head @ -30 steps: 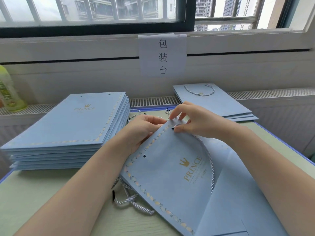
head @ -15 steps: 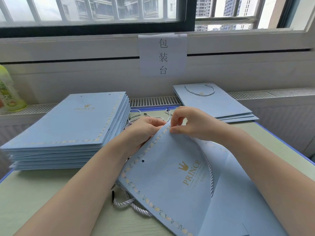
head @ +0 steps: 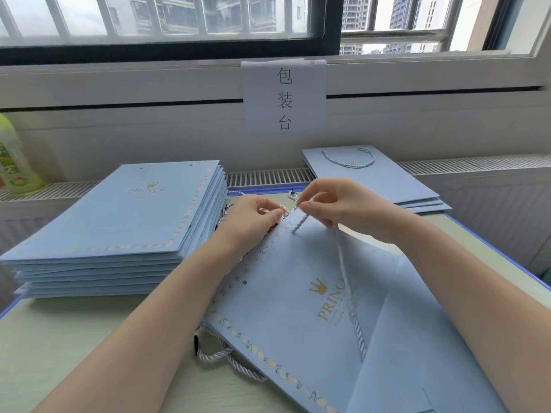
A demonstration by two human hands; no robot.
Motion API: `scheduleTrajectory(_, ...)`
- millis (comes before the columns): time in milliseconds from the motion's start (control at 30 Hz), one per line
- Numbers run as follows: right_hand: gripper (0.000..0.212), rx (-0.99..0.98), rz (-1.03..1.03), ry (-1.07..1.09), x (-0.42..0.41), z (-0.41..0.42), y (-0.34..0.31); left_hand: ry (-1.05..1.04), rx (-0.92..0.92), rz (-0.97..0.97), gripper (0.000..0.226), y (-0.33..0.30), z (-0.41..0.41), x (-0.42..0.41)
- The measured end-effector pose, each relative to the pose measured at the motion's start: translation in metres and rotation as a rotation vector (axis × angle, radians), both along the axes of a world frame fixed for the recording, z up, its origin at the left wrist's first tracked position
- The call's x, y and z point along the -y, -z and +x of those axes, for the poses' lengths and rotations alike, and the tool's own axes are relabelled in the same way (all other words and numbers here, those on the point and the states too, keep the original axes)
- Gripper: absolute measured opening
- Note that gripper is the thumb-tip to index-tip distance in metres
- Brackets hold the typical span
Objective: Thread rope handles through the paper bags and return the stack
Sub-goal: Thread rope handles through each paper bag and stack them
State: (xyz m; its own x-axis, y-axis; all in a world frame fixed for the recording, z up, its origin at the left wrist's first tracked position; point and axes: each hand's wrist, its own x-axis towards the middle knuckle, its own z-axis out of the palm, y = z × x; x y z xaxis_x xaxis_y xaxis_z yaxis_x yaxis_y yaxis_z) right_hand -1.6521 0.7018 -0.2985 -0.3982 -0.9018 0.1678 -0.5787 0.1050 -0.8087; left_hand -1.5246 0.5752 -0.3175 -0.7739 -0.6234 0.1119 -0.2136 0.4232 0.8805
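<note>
A flat light-blue paper bag (head: 286,308) with a gold crown and PRINCE print lies tilted on the table in front of me. A silver-white rope handle (head: 347,281) runs across its face and up through a hole near the top edge. My right hand (head: 337,204) pinches the rope just above that hole. My left hand (head: 253,217) grips the bag's top corner and the rope end there. A second hole (head: 244,282) in the bag stands without rope in it.
A tall stack of blue bags (head: 119,222) without handles lies at the left. A low stack with a rope handle (head: 378,180) lies at the back right. Loose ropes (head: 226,357) poke out under the bag. A green bottle (head: 15,156) stands far left.
My right hand has pulled the rope up through the hole, so a short length now shows above the bag. My left hand has shifted slightly up along the top edge.
</note>
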Motion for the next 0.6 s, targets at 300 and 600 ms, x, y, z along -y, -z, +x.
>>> scheduleTrajectory(300, 0.024, 0.646, -0.644, 0.397, -0.004, -0.028, -0.008, 0.132, 0.412, -0.303, 0.038, -0.011, 0.006, -0.006)
scheduleTrajectory(600, 0.028, 0.828, -0.789, 0.472, -0.007, -0.035, -0.015, -0.068, 0.116, -0.434, 0.016, 0.0, -0.002, 0.002)
